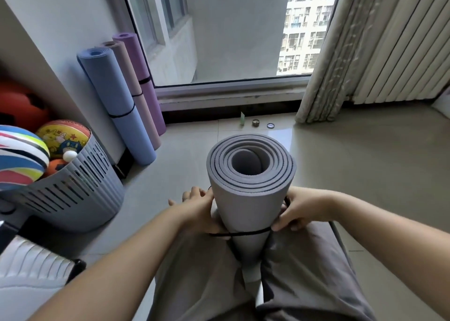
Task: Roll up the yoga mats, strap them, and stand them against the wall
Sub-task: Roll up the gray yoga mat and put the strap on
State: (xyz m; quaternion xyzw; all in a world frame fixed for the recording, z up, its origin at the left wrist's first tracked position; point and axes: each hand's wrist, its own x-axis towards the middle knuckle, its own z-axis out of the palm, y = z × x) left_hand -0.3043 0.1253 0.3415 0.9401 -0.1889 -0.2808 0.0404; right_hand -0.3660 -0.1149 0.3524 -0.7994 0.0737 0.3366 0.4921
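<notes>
While mats [121, 106] stand on tiles [353, 162] by the window [231, 28], left hand [202, 211] and right hand [299, 208] seemingly pinch the grey mat's [248, 204] strap [243, 233].

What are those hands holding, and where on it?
The left hand and right hand hold the grey mat by its sides, at the black strap.

Pale tiled floor [365, 170] — three strapped mats [117, 97] stand on it against the wall [60, 28], a grey slotted basket [80, 196] beside them, two small round bits [255, 123] near the window frame [231, 92].
</notes>
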